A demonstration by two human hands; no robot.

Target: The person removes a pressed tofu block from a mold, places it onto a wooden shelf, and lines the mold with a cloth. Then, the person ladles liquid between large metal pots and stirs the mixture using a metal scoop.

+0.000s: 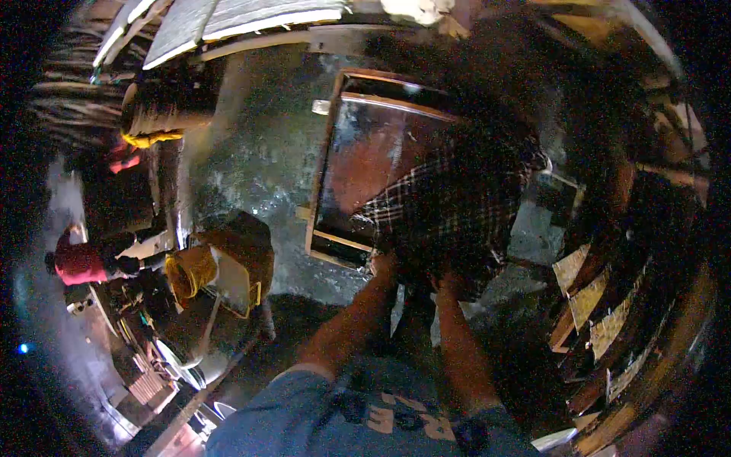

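Note:
A dark plaid cloth (449, 190) hangs in front of me, its right part lost in shadow. My left hand (383, 266) is closed on the cloth's lower left edge. Further right, my right hand (447, 283) grips the lower edge of the same cloth. Behind the cloth is a wooden-framed panel (373, 152) with a reddish, shiny surface; the cloth covers its right side.
At the left stand a yellow container (188, 274) and a person in a red top (80, 263). Broken boards (590, 305) lie at the right. Corrugated sheeting (244, 27) crosses the top. A long pole (194, 404) slants at the lower left.

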